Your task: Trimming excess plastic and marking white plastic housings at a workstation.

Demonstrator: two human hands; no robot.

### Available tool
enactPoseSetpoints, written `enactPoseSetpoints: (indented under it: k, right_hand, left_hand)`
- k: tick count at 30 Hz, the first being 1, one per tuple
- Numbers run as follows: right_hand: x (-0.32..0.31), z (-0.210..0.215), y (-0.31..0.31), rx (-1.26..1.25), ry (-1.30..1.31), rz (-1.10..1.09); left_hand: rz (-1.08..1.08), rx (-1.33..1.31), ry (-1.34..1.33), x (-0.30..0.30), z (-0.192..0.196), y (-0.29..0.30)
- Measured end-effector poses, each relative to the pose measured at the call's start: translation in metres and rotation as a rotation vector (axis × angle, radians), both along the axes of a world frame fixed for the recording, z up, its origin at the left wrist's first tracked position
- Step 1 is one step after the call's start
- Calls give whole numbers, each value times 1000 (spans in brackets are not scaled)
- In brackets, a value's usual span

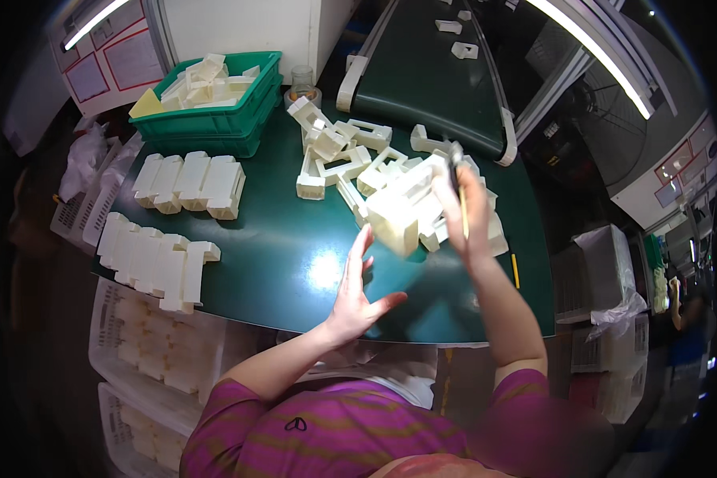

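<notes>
My left hand [357, 293] is raised over the near middle of the green table, its fingers apart and nothing in it. Just beyond its fingertips is a boxy white plastic part [393, 217], tilted and smeared by motion. My right hand [472, 209] is closed around a slim tool [456, 169] with a dark body, and a thin yellow stick [464, 213] shows along the fingers. Its thumb side meets the boxy part, which it seems to hold as well; blur hides the exact grip. Around and behind lies a loose pile of white plastic parts [344, 165].
Two rows of white parts [190, 183] [155, 261] stand at the table's left. Behind them is a green crate [251, 99] of parts. A dark conveyor belt [430, 80] ends at the far edge. A yellow stick [515, 271] lies at right; white baskets [107, 319] stand below left.
</notes>
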State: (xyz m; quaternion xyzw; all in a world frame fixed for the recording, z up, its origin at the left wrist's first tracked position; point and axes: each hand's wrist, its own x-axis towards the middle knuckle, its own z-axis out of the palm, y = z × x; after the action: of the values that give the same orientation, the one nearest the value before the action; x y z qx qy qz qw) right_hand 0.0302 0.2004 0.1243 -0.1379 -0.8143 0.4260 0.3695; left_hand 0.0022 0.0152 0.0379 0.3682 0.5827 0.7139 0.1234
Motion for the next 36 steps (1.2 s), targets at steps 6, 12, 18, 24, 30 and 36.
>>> enactPoseSetpoints:
  k: [6,12,18,24,30,36]
  right_hand:
    - [81,-76,-82,-527,-99,62]
    - [130,-90,-82,-311,47,-203]
    - [136,-86,-90,-184,124,-134]
    - [122,-77,-94,10,-3,-244]
    - [118,-75,-96,325,-218,-385]
    - [119,-73,-97,388,-230,-421]
  left_hand:
    - [-257,286,-90,15,12,9]
    - [-718,-50,-863,-8,-19,7]
    - [-639,-117,-777,-5,-34,6]
    - [-582,-113,-686,4,-36,3]
    - [-531,-67,-680,7,-43,3]
    - [-544,-77,-699,5,-40,4]
